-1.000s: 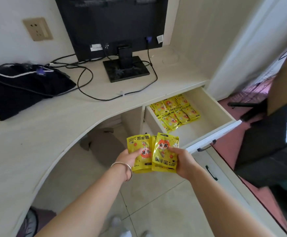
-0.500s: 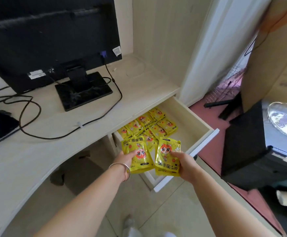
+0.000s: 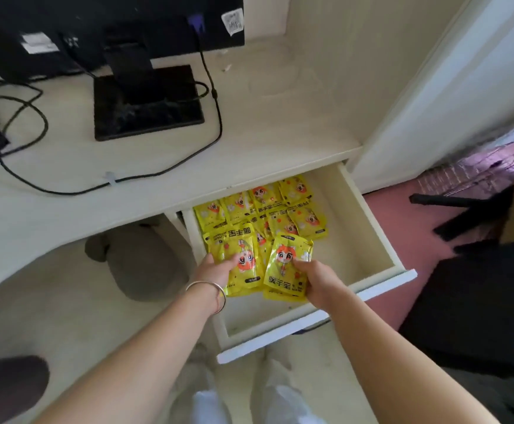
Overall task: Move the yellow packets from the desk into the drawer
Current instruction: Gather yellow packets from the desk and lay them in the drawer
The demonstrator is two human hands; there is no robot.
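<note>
The cream drawer [image 3: 369, 228] stands pulled out under the desk's right end, with several yellow packets [image 3: 280, 206] lying at its back. My left hand [image 3: 216, 270] grips a yellow packet [image 3: 237, 249] over the drawer's left side. My right hand [image 3: 314, 280] grips another yellow packet [image 3: 286, 264], with more packets stacked beneath it, over the drawer's middle. Both hands are inside the drawer's outline, in front of the packets lying there.
A black monitor [image 3: 103, 29] on a square stand [image 3: 145, 102] sits on the desk [image 3: 280, 133] with black cables [image 3: 216, 117] looping around it. A black box [image 3: 476, 304] stands on the pink floor at the right. A grey bundle [image 3: 139, 258] lies under the desk.
Both hands have carried their packets forward from in front of the desk to over the open drawer, and the two packets have moved apart. My view has moved in closer over the drawer.
</note>
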